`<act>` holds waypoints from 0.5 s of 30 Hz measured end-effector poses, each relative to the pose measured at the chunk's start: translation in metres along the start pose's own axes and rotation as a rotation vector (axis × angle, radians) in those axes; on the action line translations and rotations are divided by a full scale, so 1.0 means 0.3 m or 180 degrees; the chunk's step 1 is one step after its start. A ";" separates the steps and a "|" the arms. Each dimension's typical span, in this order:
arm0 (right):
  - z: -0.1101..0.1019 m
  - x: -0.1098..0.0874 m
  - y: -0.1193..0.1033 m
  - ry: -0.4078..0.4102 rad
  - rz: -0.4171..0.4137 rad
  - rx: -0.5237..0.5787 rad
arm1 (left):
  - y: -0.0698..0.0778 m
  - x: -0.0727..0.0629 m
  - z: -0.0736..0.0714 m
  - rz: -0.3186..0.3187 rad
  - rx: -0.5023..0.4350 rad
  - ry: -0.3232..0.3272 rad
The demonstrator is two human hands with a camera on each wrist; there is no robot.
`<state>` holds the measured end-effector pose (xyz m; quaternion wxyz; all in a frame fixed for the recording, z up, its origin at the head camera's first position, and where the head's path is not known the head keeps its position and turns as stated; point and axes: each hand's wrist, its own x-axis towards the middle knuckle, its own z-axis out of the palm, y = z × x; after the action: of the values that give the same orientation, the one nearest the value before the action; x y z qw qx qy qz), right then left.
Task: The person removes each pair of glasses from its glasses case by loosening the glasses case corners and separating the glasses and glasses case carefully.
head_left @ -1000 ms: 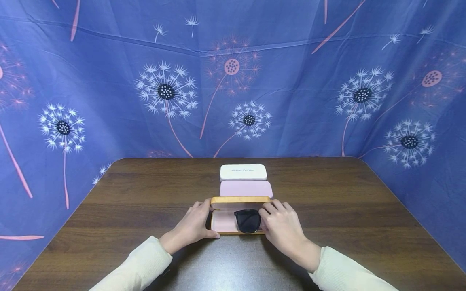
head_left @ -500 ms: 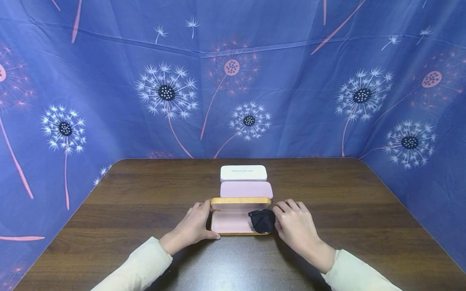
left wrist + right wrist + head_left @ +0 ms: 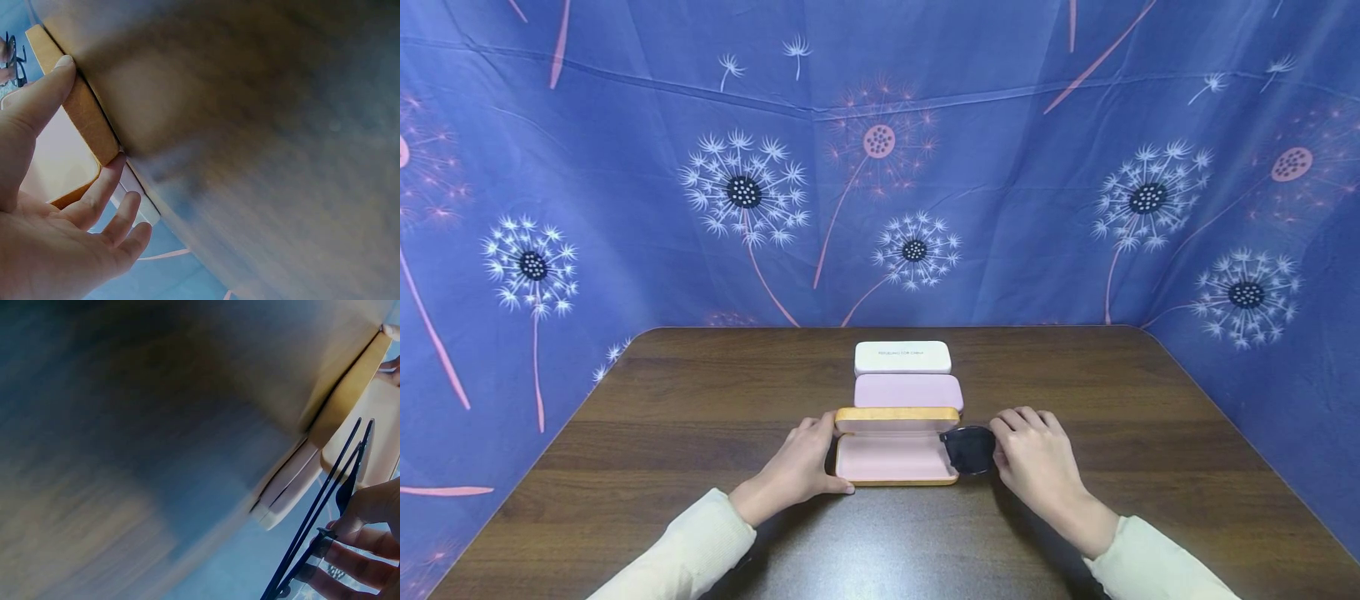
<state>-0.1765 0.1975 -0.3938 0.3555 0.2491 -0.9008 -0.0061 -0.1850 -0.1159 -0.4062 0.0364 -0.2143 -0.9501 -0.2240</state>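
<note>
An open glasses case with an orange-yellow shell and pale pink lining lies on the table, its lid raised at the back. My left hand grips its left end; in the left wrist view the thumb presses the orange edge and a fingertip touches the corner. Dark sunglasses are pinched in my right hand, just beyond the case's right end. One lens shows in the head view; the fingers hide the other. The right wrist view shows the black temples folded.
Behind the orange case lie a lilac glasses case and a white one with small lettering, both closed, in a row. The brown wooden table meets a blue dandelion-print cloth at the back and sides.
My right hand has drawn the sunglasses rightwards, from inside the case to past its right end. The left hand and the cases have stayed where they were.
</note>
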 end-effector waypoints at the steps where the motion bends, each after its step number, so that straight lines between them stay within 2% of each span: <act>1: 0.000 -0.001 0.006 -0.0013 0.0020 -0.0003 | 0.000 0.000 0.000 -0.0002 -0.0005 0.0000; 15: 0.017 -0.011 0.082 0.0016 0.0176 0.0008 | -0.001 0.002 -0.003 -0.0041 -0.0018 -0.0020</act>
<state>-0.1887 0.2198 -0.3948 0.3575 0.2246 -0.9065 0.0054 -0.1857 -0.1162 -0.4053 0.0314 -0.2089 -0.9509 -0.2263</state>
